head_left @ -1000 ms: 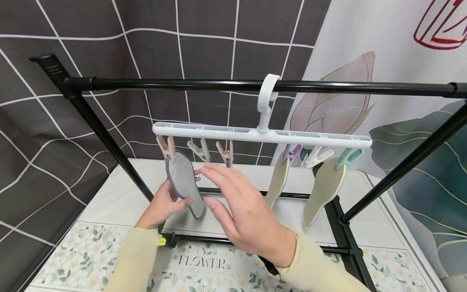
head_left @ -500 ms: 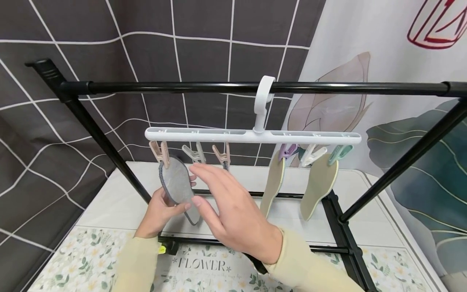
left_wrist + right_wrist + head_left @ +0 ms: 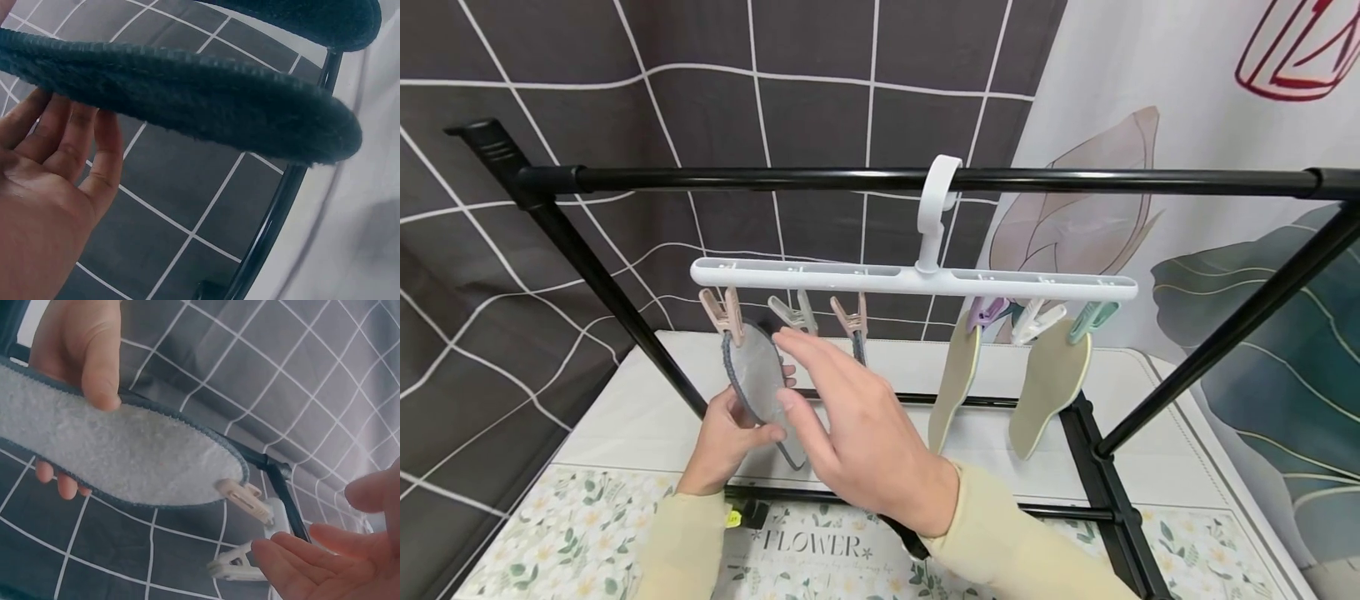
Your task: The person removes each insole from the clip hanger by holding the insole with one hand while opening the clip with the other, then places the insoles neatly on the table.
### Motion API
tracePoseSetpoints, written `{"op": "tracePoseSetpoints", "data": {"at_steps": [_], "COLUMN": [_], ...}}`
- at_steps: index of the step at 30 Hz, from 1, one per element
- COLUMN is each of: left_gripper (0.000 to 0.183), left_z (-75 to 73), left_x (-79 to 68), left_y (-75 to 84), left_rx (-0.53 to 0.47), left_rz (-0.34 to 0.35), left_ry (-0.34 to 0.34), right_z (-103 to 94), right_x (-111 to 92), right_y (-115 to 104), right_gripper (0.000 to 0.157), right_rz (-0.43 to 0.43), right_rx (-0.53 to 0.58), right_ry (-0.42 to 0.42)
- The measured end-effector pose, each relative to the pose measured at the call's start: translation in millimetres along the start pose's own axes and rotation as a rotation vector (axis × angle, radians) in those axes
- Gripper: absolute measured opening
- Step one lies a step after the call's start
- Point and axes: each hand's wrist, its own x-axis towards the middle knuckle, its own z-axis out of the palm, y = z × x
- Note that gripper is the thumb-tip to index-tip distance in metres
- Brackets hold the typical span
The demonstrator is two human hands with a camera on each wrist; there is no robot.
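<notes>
as l hand (image 3: 724, 442) grips fuzzy, round-ended insole (image 3: 756, 371), r hand (image 3: 865, 429) hovers nr, fingers extended.

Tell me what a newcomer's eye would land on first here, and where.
Probably the white clip hanger, hooked over the black rail across the middle of the head view. Under its left end, the left hand pinches a gray insole hanging from a beige clip, with the right hand close by. Two pale green insoles hang toward the hanger's right end.
</notes>
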Motion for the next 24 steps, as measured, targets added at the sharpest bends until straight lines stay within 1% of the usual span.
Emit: {"op": "tracePoseSetpoints", "data": {"at_steps": [5,8,10,12,16,18,21,24], "left_gripper": [0.061,0.046,0.035,0.028,0.027,0.028,0.027,0.026], "left_z": [3.1,6.2,7.4,8.7,9.1,8.9,7.5,6.9], "left_x": [-1.4,-1.8,-2.2,-2.3,-1.0,-0.7,-0.9,-1.9], "left_y": [1.6,3.5,4.5,6.0,7.2,7.3,4.8,3.2], "left_rx": [0.067,0.140,0.197,0.243,0.255,0.254,0.284,0.335], "left_rz": [0.031,0.058,0.066,0.062,0.052,0.042,0.027,0.017], "left_ry": [0.038,0.082,0.113,0.137,0.139,0.160,0.196,0.215], "right_z": [8.7,13.7,16.7,19.2,22.6,23.8,26.1,28.4], "right_x": [8.9,13.4,15.9,18.3,22.8,24.7,27.6,29.8], "right_y": [-0.4,-0.1,0.0,0.3,-0.3,-1.0,-2.7,-4.6], "right_gripper": [0.043,0.045,0.046,0.047,0.048,0.048,0.049,0.050], "right_rz": [-0.005,-0.004,0.006,0.030,0.085,0.108,0.148,0.195], "right_rx": [0.030,0.030,0.023,0.017,-0.001,-0.012,-0.023,-0.017], "right_ry": [0.001,0.013,0.021,0.022,0.017,0.017,0.018,0.019]}}
